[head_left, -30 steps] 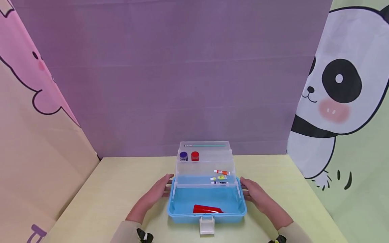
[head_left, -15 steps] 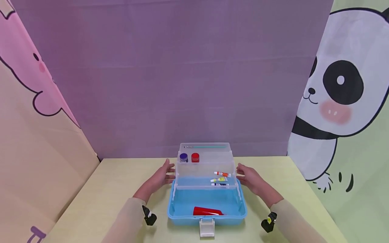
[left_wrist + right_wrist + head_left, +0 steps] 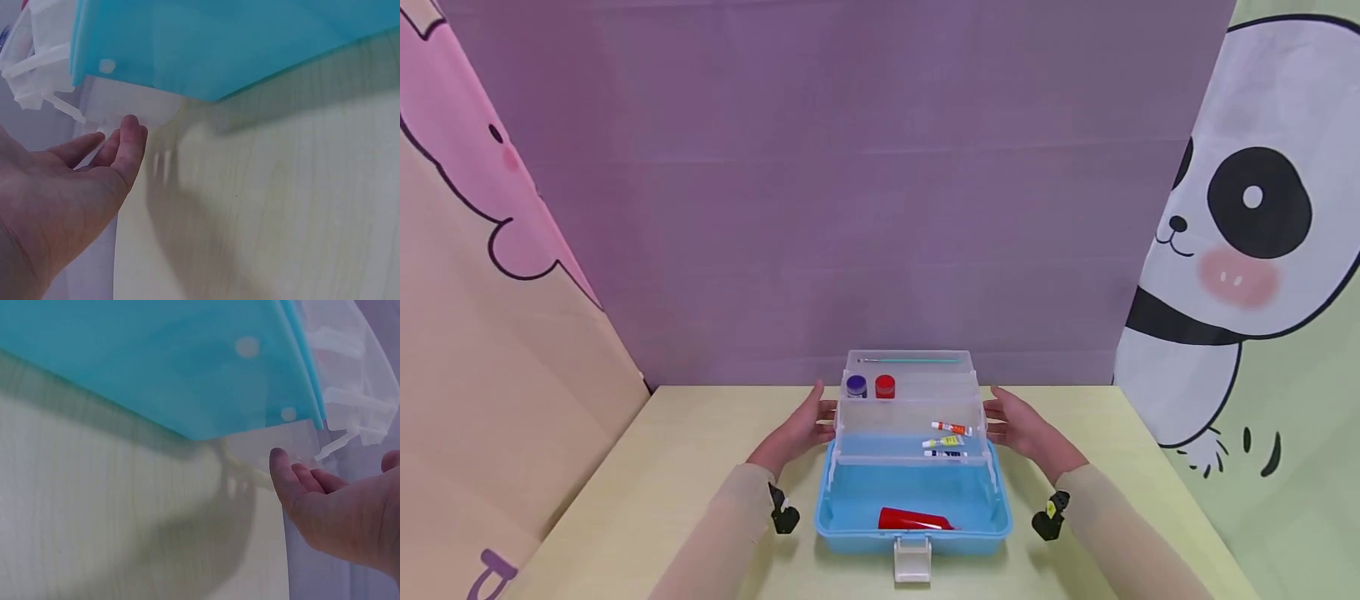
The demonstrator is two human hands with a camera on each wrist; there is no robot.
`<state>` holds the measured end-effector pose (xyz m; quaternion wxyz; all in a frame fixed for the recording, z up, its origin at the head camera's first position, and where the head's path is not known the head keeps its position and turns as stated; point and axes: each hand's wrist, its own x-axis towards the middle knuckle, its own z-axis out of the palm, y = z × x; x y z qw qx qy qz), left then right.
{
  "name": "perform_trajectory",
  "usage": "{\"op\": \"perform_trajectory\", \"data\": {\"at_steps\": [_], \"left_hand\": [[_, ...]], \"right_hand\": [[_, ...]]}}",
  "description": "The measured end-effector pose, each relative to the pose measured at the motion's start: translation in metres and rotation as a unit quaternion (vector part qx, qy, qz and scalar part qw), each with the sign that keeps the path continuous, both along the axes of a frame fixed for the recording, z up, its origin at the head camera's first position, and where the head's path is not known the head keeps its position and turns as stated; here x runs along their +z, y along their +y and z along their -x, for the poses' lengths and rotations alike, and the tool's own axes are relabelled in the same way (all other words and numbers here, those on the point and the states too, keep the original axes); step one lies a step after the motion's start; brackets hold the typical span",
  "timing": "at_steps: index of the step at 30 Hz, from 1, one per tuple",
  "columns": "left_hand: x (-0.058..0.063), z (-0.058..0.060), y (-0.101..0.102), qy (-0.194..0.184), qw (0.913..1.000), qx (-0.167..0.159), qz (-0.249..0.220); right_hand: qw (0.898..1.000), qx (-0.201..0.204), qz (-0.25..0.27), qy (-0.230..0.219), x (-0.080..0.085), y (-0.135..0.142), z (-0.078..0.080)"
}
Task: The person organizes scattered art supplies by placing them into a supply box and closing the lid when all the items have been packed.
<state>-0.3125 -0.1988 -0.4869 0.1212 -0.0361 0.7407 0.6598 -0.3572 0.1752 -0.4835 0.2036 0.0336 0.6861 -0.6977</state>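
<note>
A light blue storage box (image 3: 913, 483) stands raised on the table, its translucent tiered trays (image 3: 880, 421) fanned out toward the back. Inside the base lies a red bottle (image 3: 913, 519). My left hand (image 3: 801, 427) is at the box's back left, and its fingertips reach the clear lid (image 3: 134, 103) that hangs down behind. At the back right, my right hand (image 3: 1021, 425) mirrors it, fingers extended inward beside the lid. Small paint tubes (image 3: 944, 442) lie in the lower tray; a purple-capped jar (image 3: 856, 386) and a red-capped jar (image 3: 885, 386) stand in a higher one.
A thin teal paintbrush (image 3: 910, 361) lies in the topmost tray. The white latch (image 3: 913, 560) hangs at the box's front. Behind the pale wooden table (image 3: 700, 467) rises a purple backdrop (image 3: 850, 192), with cartoon-printed panels on both sides.
Both hands have slid back along the box's sides, from beside the blue base to beside the translucent trays and lid. The box and its contents have stayed in place.
</note>
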Motion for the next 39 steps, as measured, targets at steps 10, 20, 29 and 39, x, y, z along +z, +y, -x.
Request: {"op": "perform_trajectory", "data": {"at_steps": [10,20,29,39], "left_hand": [[0.004,0.003,0.003,-0.005,0.9995,-0.010,0.029],[0.012,0.006,0.002,0.006,0.9999,-0.008,0.000],[0.024,0.007,0.001,0.012,0.9999,-0.009,0.006],[0.027,0.006,-0.001,0.023,0.9995,-0.015,-0.014]], "right_hand": [[0.999,-0.018,-0.025,0.013,-0.002,-0.003,-0.003],[0.998,-0.025,-0.026,0.046,0.002,-0.012,-0.004],[0.997,-0.015,0.002,0.072,0.008,-0.010,-0.004],[0.994,-0.001,0.037,0.098,0.006,-0.011,-0.007]]}}
